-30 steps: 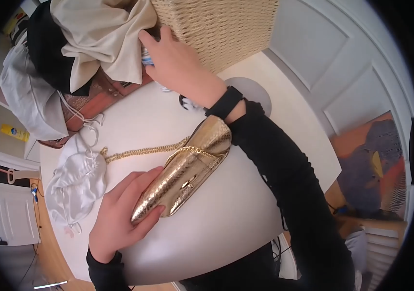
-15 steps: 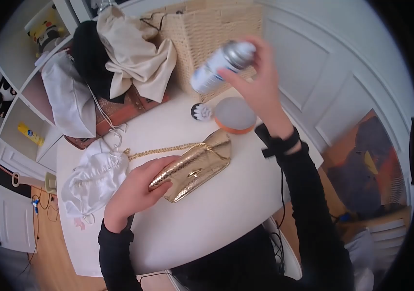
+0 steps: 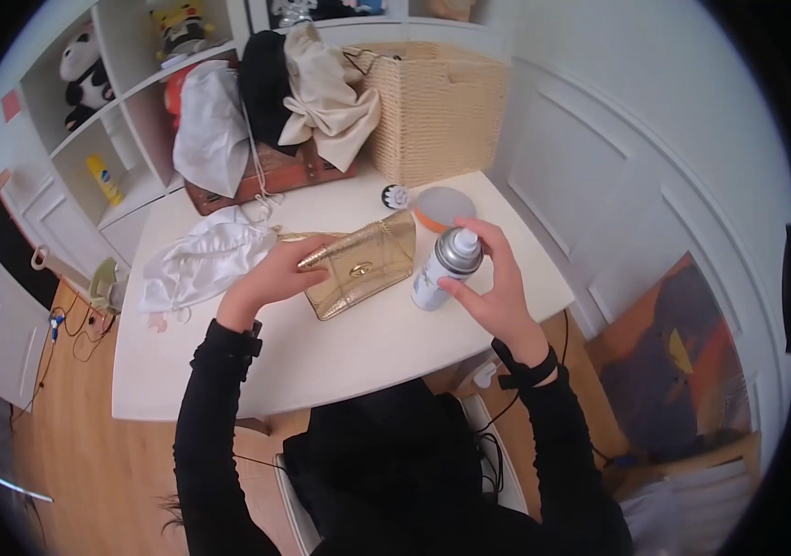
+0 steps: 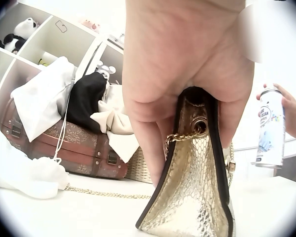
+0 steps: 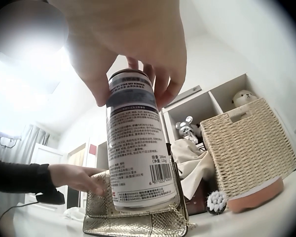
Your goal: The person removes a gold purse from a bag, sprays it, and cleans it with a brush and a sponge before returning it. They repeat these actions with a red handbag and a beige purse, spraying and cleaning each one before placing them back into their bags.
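My left hand (image 3: 277, 276) grips the upper left corner of a gold handbag (image 3: 386, 248) with a snakeskin pattern, which stands on the white table (image 3: 312, 380). The left wrist view shows thumb and fingers on either side of its gusset (image 4: 187, 192), near the gold chain strap's ring. A metal turn clasp sits on the bag's front flap. To the bag's right, my right hand (image 3: 497, 295) holds a white spray can (image 3: 430, 285) near its silver top, nozzle uncapped. The can's printed label and barcode (image 5: 161, 174) face the right wrist camera.
A white satin pouch (image 3: 206, 264) lies left of the bag. Behind stand a small bristle brush (image 3: 395, 196), a round grey-topped orange container (image 3: 448, 206) and a woven basket (image 3: 442, 120). Cloth bags (image 3: 213, 125) drape over a brown suitcase (image 3: 321, 167).
The right hand has taken the spray can from beside the basket and brought it down next to the bag. The left hand keeps its hold on the bag. The head view has tilted up.
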The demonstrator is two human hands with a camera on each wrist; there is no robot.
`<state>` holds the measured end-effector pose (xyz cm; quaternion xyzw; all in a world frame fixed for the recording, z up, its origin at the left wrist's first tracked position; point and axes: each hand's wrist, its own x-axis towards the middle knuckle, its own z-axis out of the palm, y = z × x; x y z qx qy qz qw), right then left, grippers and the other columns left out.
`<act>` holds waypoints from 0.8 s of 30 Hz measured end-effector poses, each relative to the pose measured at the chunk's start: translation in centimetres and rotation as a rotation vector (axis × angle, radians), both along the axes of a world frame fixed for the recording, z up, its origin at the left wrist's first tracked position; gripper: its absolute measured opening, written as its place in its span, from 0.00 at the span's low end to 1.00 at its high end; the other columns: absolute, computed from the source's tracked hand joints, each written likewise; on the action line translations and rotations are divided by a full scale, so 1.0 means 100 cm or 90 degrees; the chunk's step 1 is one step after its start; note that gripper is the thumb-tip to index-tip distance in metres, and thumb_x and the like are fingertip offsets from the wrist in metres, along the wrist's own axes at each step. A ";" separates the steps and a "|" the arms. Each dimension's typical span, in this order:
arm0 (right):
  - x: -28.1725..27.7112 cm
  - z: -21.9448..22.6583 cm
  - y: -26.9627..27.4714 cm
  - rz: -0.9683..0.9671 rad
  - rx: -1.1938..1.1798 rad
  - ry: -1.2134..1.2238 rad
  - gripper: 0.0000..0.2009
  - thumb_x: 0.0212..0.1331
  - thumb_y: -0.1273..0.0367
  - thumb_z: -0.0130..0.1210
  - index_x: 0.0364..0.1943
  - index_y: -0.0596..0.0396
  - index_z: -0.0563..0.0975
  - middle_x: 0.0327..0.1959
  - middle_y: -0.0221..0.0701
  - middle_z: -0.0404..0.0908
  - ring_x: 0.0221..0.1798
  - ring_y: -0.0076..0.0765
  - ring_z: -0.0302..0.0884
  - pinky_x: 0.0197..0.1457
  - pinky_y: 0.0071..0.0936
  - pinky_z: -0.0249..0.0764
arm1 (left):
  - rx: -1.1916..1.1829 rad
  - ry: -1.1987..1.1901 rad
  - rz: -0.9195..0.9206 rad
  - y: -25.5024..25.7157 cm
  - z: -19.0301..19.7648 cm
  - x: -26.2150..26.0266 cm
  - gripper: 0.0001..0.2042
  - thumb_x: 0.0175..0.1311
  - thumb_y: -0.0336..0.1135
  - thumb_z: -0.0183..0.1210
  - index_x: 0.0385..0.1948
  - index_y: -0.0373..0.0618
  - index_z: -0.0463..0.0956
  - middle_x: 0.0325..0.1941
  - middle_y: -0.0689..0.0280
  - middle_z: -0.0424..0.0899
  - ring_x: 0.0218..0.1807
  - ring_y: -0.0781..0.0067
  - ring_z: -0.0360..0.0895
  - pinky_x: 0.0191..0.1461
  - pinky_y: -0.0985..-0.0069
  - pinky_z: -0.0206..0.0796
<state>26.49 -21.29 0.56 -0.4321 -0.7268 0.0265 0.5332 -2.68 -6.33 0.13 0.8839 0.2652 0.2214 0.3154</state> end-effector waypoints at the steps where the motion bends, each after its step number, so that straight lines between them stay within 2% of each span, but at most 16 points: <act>1: -0.001 0.001 -0.001 0.004 0.003 -0.014 0.32 0.52 0.73 0.67 0.63 0.54 0.65 0.61 0.38 0.71 0.63 0.44 0.70 0.64 0.35 0.67 | 0.007 0.007 0.008 -0.001 0.001 0.000 0.25 0.59 0.29 0.59 0.61 0.44 0.71 0.54 0.56 0.82 0.54 0.58 0.79 0.59 0.70 0.68; 5: -0.002 -0.018 0.008 0.031 -0.029 0.037 0.32 0.52 0.75 0.65 0.63 0.54 0.65 0.62 0.40 0.69 0.64 0.47 0.69 0.66 0.37 0.66 | -0.009 0.028 0.010 -0.001 0.000 -0.002 0.24 0.59 0.30 0.60 0.60 0.44 0.71 0.52 0.55 0.82 0.53 0.58 0.79 0.59 0.70 0.68; 8: -0.003 -0.029 0.010 0.046 -0.048 -0.049 0.33 0.52 0.74 0.65 0.63 0.54 0.64 0.63 0.43 0.67 0.64 0.50 0.68 0.67 0.38 0.66 | 0.016 0.012 -0.002 0.001 -0.004 -0.008 0.24 0.58 0.31 0.60 0.59 0.43 0.72 0.52 0.55 0.82 0.53 0.56 0.80 0.58 0.69 0.69; 10: -0.008 -0.043 0.013 0.069 -0.056 -0.037 0.34 0.52 0.74 0.65 0.64 0.53 0.63 0.63 0.44 0.66 0.64 0.52 0.67 0.67 0.38 0.66 | 0.047 0.023 -0.013 0.003 -0.003 -0.005 0.24 0.58 0.31 0.60 0.59 0.43 0.72 0.52 0.54 0.82 0.53 0.54 0.80 0.58 0.69 0.69; 12: -0.015 -0.045 0.012 0.056 -0.044 -0.064 0.33 0.51 0.72 0.66 0.62 0.53 0.63 0.63 0.45 0.65 0.65 0.54 0.66 0.66 0.40 0.67 | 0.039 0.008 -0.005 0.006 -0.008 -0.005 0.23 0.59 0.31 0.60 0.59 0.42 0.72 0.52 0.53 0.82 0.53 0.53 0.80 0.57 0.68 0.70; 14: -0.025 -0.040 0.010 0.080 -0.078 -0.026 0.33 0.50 0.71 0.69 0.60 0.52 0.64 0.63 0.45 0.64 0.64 0.55 0.66 0.65 0.41 0.69 | -0.008 0.009 -0.006 -0.001 0.003 0.000 0.23 0.59 0.31 0.60 0.59 0.42 0.72 0.51 0.53 0.82 0.52 0.53 0.80 0.57 0.68 0.70; 18: -0.023 -0.044 0.013 0.067 -0.036 -0.099 0.33 0.46 0.67 0.73 0.58 0.48 0.68 0.61 0.44 0.64 0.60 0.53 0.70 0.59 0.40 0.74 | -0.050 -0.001 -0.015 0.013 0.007 -0.007 0.23 0.59 0.31 0.60 0.59 0.41 0.71 0.49 0.52 0.82 0.50 0.54 0.80 0.55 0.68 0.69; 19: -0.023 -0.041 0.013 0.060 -0.003 -0.132 0.33 0.46 0.67 0.73 0.58 0.48 0.68 0.61 0.44 0.64 0.58 0.52 0.71 0.57 0.39 0.75 | -0.086 -0.012 -0.014 0.017 0.012 -0.008 0.23 0.60 0.31 0.60 0.59 0.40 0.71 0.48 0.53 0.83 0.49 0.58 0.81 0.56 0.70 0.69; 21: -0.021 -0.024 0.018 0.039 0.058 -0.204 0.33 0.44 0.66 0.73 0.58 0.46 0.69 0.60 0.44 0.63 0.54 0.49 0.74 0.52 0.38 0.77 | -0.117 -0.026 -0.016 0.033 0.011 -0.013 0.23 0.60 0.31 0.61 0.59 0.40 0.71 0.48 0.53 0.83 0.49 0.60 0.80 0.56 0.70 0.68; 24: -0.020 -0.008 0.046 -0.016 0.165 -0.221 0.34 0.42 0.66 0.73 0.58 0.45 0.70 0.59 0.44 0.65 0.48 0.45 0.76 0.44 0.36 0.78 | -0.164 -0.043 -0.019 0.048 0.006 -0.015 0.23 0.61 0.32 0.61 0.58 0.40 0.71 0.48 0.55 0.83 0.49 0.65 0.80 0.56 0.71 0.68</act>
